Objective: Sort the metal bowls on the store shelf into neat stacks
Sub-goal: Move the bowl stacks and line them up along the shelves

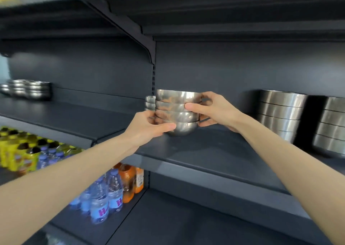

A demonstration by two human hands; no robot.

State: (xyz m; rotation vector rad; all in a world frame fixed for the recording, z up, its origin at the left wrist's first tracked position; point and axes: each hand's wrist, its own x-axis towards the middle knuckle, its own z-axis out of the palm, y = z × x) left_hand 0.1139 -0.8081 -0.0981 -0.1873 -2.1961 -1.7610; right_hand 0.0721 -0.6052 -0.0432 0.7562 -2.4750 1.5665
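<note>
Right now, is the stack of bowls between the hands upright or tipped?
Upright: the bowl stack has its rims up and roughly level, left hand and right hand gripping its sides.

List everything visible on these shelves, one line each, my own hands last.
held bowl stack: four bowls, silver, middle shelf centre, between both grips
small bowl stack: about three showing, silver, just behind the held stack, to its left
far bowl stacks: several, silver, blurred, left end of that shelf
large deep bowl stacks: two, silver, right end of that shelf
shelf: one, dark grey, middle level
water bottles: several, clear with blue labels, lower shelf
orange bottles: at least two, orange, behind the water
yellow bottles: many, dark caps, lower left
left grip: one, bare, holds the stack's lowest bowls
right grip: one, bare, holds the stack's right side
</note>
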